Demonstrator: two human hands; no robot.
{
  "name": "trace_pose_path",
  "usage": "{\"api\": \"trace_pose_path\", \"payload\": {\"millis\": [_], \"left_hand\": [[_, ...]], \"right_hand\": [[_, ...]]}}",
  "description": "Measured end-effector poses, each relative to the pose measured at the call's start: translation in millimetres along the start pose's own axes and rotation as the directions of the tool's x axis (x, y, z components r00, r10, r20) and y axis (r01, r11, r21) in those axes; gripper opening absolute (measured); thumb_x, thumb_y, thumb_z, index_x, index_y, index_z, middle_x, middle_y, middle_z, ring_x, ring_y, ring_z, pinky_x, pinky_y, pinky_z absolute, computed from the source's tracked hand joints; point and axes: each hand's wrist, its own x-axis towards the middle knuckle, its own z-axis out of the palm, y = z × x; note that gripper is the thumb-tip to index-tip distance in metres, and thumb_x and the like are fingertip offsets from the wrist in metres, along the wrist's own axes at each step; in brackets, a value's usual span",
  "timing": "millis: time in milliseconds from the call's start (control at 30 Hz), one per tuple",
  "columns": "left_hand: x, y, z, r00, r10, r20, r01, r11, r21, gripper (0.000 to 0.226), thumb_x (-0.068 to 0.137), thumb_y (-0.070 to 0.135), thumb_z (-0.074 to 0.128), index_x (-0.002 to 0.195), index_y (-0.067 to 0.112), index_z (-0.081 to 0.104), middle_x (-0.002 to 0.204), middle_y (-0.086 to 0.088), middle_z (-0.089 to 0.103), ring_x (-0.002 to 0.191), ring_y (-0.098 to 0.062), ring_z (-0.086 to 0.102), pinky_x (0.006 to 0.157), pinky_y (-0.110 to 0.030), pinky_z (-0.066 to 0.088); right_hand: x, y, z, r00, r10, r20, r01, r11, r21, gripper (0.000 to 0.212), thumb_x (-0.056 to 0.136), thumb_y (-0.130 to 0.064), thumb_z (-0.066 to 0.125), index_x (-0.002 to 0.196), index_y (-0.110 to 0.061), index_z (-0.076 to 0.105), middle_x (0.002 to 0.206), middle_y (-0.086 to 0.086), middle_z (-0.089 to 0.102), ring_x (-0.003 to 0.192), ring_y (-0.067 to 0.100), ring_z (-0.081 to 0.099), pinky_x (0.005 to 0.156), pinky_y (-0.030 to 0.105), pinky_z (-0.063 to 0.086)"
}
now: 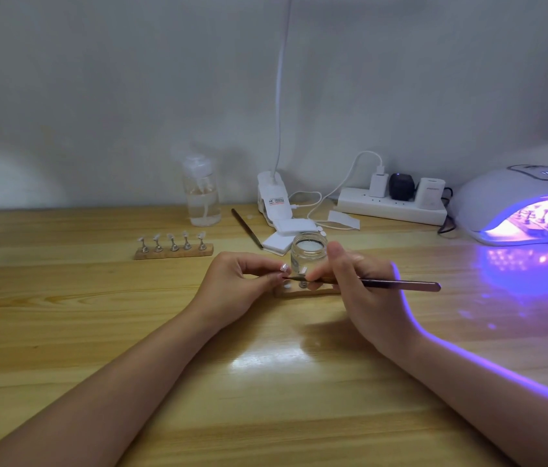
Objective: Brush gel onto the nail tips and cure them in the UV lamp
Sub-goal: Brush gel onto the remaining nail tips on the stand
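My right hand [360,281] covers most of the wooden strip [299,291] and whatever stands on it. The UV lamp [501,197] runs off the right edge. The stands inside its glow [538,217] are too blurred to count.

Clear pump bottle [202,199], clip lamp [274,200], power strip [392,206] along wall; white pads [291,232] on wooden table [63,298].

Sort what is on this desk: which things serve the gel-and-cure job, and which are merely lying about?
In use: brush, held nail tip, gel jar, lit UV lamp, wooden stand of tips.

Lying about: pump bottle, spare brush, power strip, clip lamp, white pads.
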Motion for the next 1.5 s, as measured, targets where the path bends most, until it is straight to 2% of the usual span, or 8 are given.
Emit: {"api": "trace_pose_path", "payload": {"millis": [200,333,500,700,1100,1233,1367,1500], "left_hand": [[1.1,-1.5,-0.2,1.0,0.004,0.002,-0.004,1.0,0.02,0.016,0.074,0.003,0.071,0.088,0.011,0.073,0.08,0.006,0.071,0.073,0.005,0.063,0.069,-0.006,0.045],[1.4,-0.8,0.5,1.0,0.008,-0.005,-0.008,1.0,0.014,0.019,0.073,0.001,0.071,0.089,0.013,0.072,0.073,0.009,0.068,0.069,0.009,0.061,0.066,-0.004,0.043],[0.5,-0.7,0.3,1.0,0.026,0.005,-0.026,0.999,0.025,0.021,0.074,-0.003,0.069,0.09,0.011,0.071,0.078,0.003,0.069,0.07,0.009,0.061,0.068,-0.004,0.043],[0.9,-2.0,0.5,1.0,0.029,-0.001,-0.029,0.999,0.023,0.018,0.073,0.001,0.071,0.09,0.007,0.072,0.079,0.003,0.07,0.073,0.008,0.062,0.069,-0.004,0.043],[1.1,-2.5,0.7,1.0,0.002,-0.005,-0.003,1.0,-0.025,0.019,0.073,0.001,0.072,0.08,0.018,0.073,0.072,0.016,0.068,0.069,0.006,0.063,0.069,-0.008,0.048],[1.1,-2.4,0.6,1.0,0.006,0.003,-0.006,1.0,-0.019,0.022,0.073,0.0,0.072,0.077,0.022,0.072,0.075,0.02,0.067,0.071,0.006,0.063,0.071,-0.008,0.048],[0.5,-2.5,0.0,1.0,0.01,0.008,-0.01,1.0,-0.01,0.024,0.072,0.0,0.073,0.073,0.024,0.073,0.072,0.017,0.069,0.073,0.003,0.064,0.074,-0.012,0.051],[1.6,-2.7,-0.1,1.0,0.009,0.004,-0.009,1.0,0.028,0.021,0.073,0.002,0.073,0.077,0.023,0.073,0.074,0.013,0.069,0.074,0.004,0.063,0.072,-0.01,0.049]], "right_hand": [[2.5,0.6,0.1,0.998,0.009,-0.057,-0.013,0.998,-0.062,0.034,0.089,-0.036,0.047,0.065,-0.027,0.068,0.061,-0.01,0.066,0.064,-0.001,0.06,0.063,0.011,0.041],[1.5,1.2,0.5,1.0,0.003,-0.029,-0.004,1.0,-0.029,0.036,0.088,-0.039,0.046,0.066,-0.023,0.069,0.061,-0.007,0.067,0.063,0.002,0.062,0.062,0.012,0.043],[0.7,1.5,0.0,1.0,0.01,0.009,-0.01,1.0,0.023,0.039,0.088,-0.036,0.047,0.066,-0.014,0.071,0.061,0.005,0.069,0.064,0.016,0.066,0.071,0.032,0.051],[1.6,-0.8,-0.1,0.998,0.014,-0.06,-0.014,1.0,0.001,0.032,0.089,-0.031,0.047,0.066,-0.026,0.068,0.058,-0.015,0.065,0.056,-0.003,0.058,0.057,0.007,0.039],[-0.4,-0.4,0.6,0.998,0.052,-0.02,-0.05,0.994,0.093,0.042,0.089,-0.036,0.048,0.057,-0.016,0.067,0.053,-0.007,0.064,0.055,0.004,0.062,0.061,0.012,0.045],[0.3,-0.4,-0.9,0.998,0.032,-0.05,-0.032,0.999,-0.002,0.036,0.09,-0.032,0.047,0.063,-0.02,0.068,0.057,-0.008,0.064,0.058,-0.002,0.06,0.058,0.008,0.04],[1.5,-0.9,-0.7,1.0,-0.016,-0.002,0.016,0.996,-0.085,0.033,0.088,-0.032,0.046,0.069,-0.017,0.069,0.063,-0.009,0.064,0.059,-0.005,0.058,0.058,0.006,0.039],[0.7,-0.8,-0.7,1.0,0.019,-0.013,-0.019,1.0,-0.015,0.038,0.086,-0.034,0.047,0.064,-0.013,0.069,0.058,-0.006,0.066,0.059,-0.001,0.062,0.063,0.009,0.044]]}}
